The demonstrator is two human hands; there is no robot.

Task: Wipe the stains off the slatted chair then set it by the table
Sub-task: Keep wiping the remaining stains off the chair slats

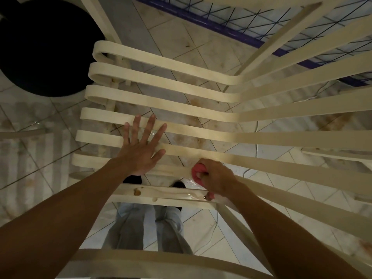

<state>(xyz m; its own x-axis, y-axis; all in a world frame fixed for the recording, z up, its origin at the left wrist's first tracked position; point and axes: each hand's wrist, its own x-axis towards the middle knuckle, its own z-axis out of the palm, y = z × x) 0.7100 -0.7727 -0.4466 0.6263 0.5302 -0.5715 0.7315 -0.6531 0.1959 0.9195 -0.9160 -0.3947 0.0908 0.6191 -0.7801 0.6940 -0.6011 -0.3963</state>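
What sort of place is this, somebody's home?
Probably a home, perhaps a patio or utility room, though I can't be sure. It has a stained tiled floor, a slatted chair that the right hand wipes with a pink cloth, and a blue-framed wire panel.

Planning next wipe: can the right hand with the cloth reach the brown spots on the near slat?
Likely yes. The right hand grips the pink cloth close by; the brown spots lie uncovered, and the left hand rests flat on farther slats.
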